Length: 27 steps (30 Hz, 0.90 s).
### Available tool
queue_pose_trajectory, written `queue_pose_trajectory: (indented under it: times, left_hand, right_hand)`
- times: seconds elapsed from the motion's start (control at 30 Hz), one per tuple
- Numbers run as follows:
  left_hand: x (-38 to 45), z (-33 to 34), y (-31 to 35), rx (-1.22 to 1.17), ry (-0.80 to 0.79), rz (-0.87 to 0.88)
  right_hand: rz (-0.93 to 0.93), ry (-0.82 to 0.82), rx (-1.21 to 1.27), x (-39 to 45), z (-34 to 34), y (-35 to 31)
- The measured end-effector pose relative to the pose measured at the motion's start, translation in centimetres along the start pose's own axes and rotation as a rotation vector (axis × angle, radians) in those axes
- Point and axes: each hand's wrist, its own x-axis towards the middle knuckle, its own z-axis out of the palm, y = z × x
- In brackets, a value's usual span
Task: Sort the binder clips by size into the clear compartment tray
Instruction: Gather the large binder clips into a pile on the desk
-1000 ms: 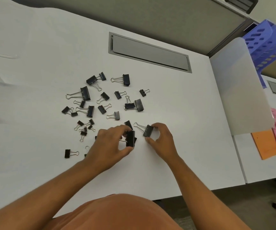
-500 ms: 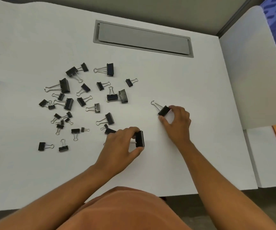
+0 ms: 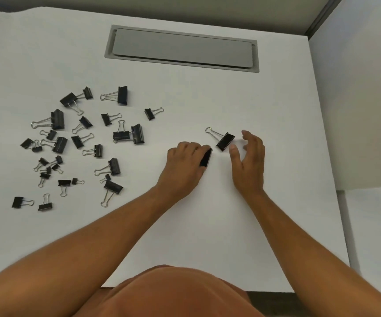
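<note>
Desk (image 3: 207, 225): the white top carries everything here; the clear compartment tray is not in view, so a carry to it begins blind and a clip could be dropped on the way.
Loose clips (image 3: 75, 143): mixed sizes lie scattered well to the left of both hands; a sweeping forearm could knock them together and blur the sizes.
Left hand (image 3: 182, 163): fingers curled over a large clip (image 3: 206, 157), gripping it at its right edge; probably a firm hold, though most of the clip is hidden, and it could spring loose.
Right hand (image 3: 249, 161): fingers spread and relaxed, holding nothing.
Released clip (image 3: 225, 141): lies between thumb tip and forefinger, just beyond the thumb, wire handle pointing away to the left; the thumb could nudge it askew.
</note>
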Motion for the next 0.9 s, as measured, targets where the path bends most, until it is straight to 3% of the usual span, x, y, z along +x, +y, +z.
queue_pose_trajectory:
  times: [0.33, 0.47, 0.6, 0.7, 0.9]
  left_hand:
    - [0.0, -0.1, -0.8, -0.061, 0.074, 0.119]
    - [-1.6, -3.4, -4.7, 0.167, 0.251, -0.142]
    - [-1.4, -6.2, -9.4, 0.355, 0.096, -0.408]
    - [-1.0, -6.8, -11.4, 0.313, 0.061, -0.383]
    - [-0.7, -7.1, -10.7, 0.214, 0.163, -0.342]
  right_hand:
    - [-0.041, -0.031, -0.063, 0.3, 0.0, -0.1]
    - [-0.041, -0.037, -0.059, 0.3, 0.0, -0.1]
    - [-0.054, -0.04, -0.079, 0.2, -0.1, -0.1]
    - [-0.056, -0.043, -0.081, 0.3, -0.2, -0.1]
    - [-0.048, -0.033, -0.055, 0.2, -0.3, -0.1]
